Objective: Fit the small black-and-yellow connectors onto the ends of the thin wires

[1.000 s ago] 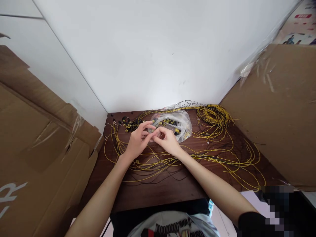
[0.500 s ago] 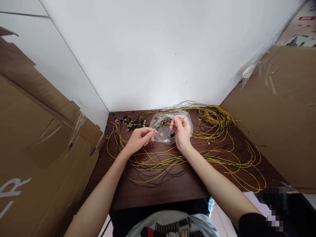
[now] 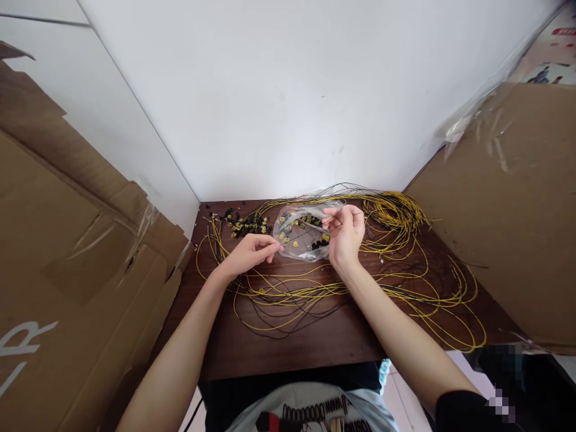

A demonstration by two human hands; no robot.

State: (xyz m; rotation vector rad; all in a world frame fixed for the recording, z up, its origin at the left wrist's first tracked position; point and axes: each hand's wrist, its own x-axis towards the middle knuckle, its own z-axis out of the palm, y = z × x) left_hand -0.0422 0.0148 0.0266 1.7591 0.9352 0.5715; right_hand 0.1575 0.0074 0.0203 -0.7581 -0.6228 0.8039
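Note:
My left hand (image 3: 252, 254) pinches a thin dark wire (image 3: 294, 237) between thumb and forefinger. The wire slants up across the bag toward my right hand (image 3: 345, 237), whose thumb and forefinger are also pressed together at its other end. Below both hands lies a clear plastic bag (image 3: 302, 257) with small yellow and black parts in it. To the left is a heap of yellow and black parts (image 3: 246, 225), some with wires attached. Long yellow and black wires (image 3: 288, 295) spread over the table under my forearms.
A coiled bundle of yellow and black wires (image 3: 393, 216) lies at the back right of the brown table (image 3: 292, 357). Cardboard boxes stand on the left (image 3: 85, 258) and right (image 3: 504, 228). A white wall (image 3: 288, 102) closes off the back.
My right hand has moved to the right and slightly up, away from my left hand. The wire between them now stretches across the bag. My left hand has shifted slightly left.

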